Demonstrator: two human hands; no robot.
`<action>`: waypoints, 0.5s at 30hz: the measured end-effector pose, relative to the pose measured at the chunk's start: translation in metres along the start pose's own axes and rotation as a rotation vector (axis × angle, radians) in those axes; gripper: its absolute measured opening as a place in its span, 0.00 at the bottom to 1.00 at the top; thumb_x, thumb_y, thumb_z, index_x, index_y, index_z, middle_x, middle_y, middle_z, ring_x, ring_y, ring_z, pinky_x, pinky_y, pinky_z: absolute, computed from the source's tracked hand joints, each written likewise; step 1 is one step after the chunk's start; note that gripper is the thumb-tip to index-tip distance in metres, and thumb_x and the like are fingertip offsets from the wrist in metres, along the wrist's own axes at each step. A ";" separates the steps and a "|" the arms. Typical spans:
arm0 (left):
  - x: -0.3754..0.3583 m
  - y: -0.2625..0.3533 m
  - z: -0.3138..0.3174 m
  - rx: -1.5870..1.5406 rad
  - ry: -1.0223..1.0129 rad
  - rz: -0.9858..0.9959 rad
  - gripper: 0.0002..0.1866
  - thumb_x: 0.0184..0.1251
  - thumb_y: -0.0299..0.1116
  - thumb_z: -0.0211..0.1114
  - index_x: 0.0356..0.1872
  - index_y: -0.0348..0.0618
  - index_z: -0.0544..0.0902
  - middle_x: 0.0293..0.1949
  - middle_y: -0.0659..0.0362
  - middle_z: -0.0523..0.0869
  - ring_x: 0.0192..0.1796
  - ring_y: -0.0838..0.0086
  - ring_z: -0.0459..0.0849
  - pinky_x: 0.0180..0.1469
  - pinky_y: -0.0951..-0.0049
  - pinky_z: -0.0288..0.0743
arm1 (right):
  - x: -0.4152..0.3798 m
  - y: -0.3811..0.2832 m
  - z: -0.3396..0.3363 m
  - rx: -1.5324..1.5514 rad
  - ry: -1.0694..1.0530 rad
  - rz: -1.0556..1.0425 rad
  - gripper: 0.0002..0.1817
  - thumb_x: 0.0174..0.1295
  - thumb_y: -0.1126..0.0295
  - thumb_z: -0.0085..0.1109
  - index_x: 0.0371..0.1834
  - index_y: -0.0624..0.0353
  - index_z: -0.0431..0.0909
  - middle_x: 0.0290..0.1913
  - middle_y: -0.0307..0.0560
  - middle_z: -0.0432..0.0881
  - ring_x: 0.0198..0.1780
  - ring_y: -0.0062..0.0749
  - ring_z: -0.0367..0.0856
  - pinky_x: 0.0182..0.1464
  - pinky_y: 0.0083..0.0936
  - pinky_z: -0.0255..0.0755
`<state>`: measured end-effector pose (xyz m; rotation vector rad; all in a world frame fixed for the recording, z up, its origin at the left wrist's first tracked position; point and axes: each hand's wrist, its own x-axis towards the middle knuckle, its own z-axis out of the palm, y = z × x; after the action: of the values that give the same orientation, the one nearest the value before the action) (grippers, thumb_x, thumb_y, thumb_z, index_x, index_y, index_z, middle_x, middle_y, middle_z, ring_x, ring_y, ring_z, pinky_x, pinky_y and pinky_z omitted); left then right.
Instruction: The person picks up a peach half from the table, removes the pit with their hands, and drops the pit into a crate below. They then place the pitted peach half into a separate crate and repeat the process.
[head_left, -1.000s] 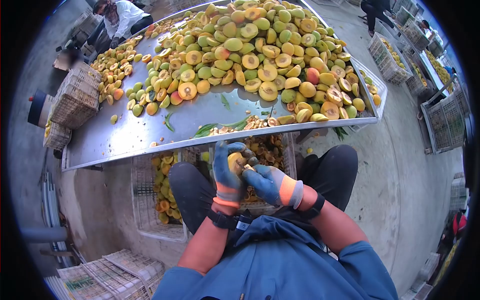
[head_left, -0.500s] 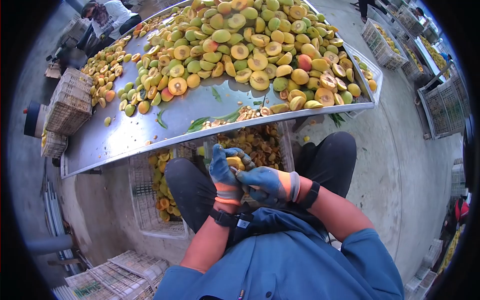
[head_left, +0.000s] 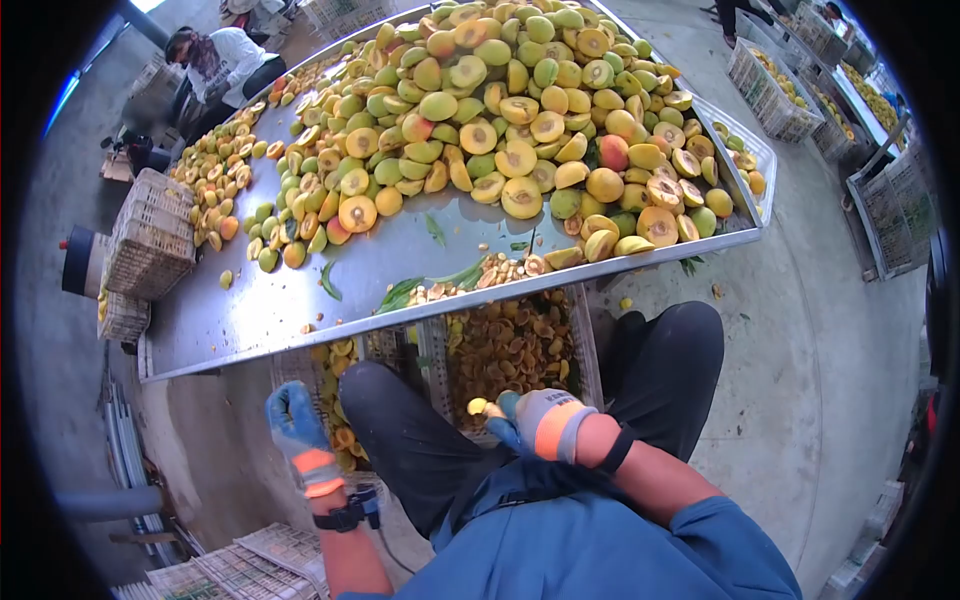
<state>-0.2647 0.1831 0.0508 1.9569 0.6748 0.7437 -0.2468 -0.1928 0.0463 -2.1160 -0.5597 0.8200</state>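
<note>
My left hand, in a blue and grey glove with an orange cuff, is out to the left beside my knee, above a crate of yellow fruit pieces. Its fingers are curled; anything inside them is hidden. My right hand, gloved alike, is closed between my knees around a small tool, mostly hidden by the fingers. A small yellow piece of fruit shows at the tool's end. Just beyond it, under the table, another crate holds brownish cut-out pieces. Halved peaches are heaped on the metal table.
Leaves and pale pit fragments lie near the table's front edge. Stacked crates stand at its left end. A person sits at the far left. More crates of fruit stand on the floor at right.
My hands were together on a yellow peach piece. My left hand has since moved away to the left. My right hand stays between the knees, slightly lower, and the view has shifted slightly.
</note>
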 end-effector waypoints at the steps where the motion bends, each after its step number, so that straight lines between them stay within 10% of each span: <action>1: 0.005 0.012 0.006 0.007 -0.009 0.008 0.07 0.69 0.28 0.74 0.44 0.38 0.87 0.42 0.56 0.88 0.49 0.68 0.86 0.52 0.68 0.80 | 0.002 0.001 -0.002 -0.058 -0.009 0.088 0.28 0.79 0.44 0.47 0.47 0.63 0.77 0.36 0.68 0.86 0.39 0.71 0.85 0.41 0.59 0.76; 3: 0.016 0.044 0.027 0.473 -0.076 0.688 0.11 0.68 0.27 0.75 0.48 0.37 0.87 0.44 0.60 0.87 0.46 0.74 0.85 0.52 0.72 0.80 | 0.002 0.017 0.010 0.031 0.100 -0.002 0.25 0.79 0.47 0.48 0.48 0.63 0.75 0.33 0.67 0.86 0.37 0.69 0.85 0.40 0.58 0.76; 6: 0.008 0.101 0.125 -0.126 -0.475 0.061 0.08 0.72 0.26 0.70 0.48 0.35 0.87 0.47 0.54 0.88 0.49 0.70 0.86 0.56 0.71 0.79 | -0.003 0.013 -0.005 0.083 0.127 0.002 0.23 0.79 0.48 0.50 0.47 0.62 0.75 0.30 0.67 0.85 0.35 0.70 0.85 0.38 0.59 0.75; 9: 0.005 0.122 0.251 -0.021 -0.837 0.046 0.22 0.73 0.42 0.70 0.56 0.33 0.86 0.55 0.45 0.89 0.55 0.63 0.87 0.60 0.67 0.78 | -0.005 0.031 -0.008 0.184 0.216 -0.021 0.21 0.78 0.50 0.52 0.47 0.61 0.75 0.30 0.67 0.85 0.33 0.70 0.84 0.36 0.60 0.74; 15: -0.041 0.114 0.395 0.071 -0.706 0.082 0.37 0.64 0.47 0.76 0.67 0.32 0.75 0.55 0.38 0.88 0.54 0.53 0.87 0.60 0.61 0.78 | -0.025 0.046 -0.029 0.301 0.489 0.011 0.15 0.75 0.56 0.59 0.45 0.58 0.74 0.26 0.64 0.83 0.30 0.66 0.84 0.30 0.54 0.74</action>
<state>0.0126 -0.1151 -0.0179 2.1315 0.1902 0.0423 -0.2382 -0.2506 0.0332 -1.9403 -0.1528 0.3397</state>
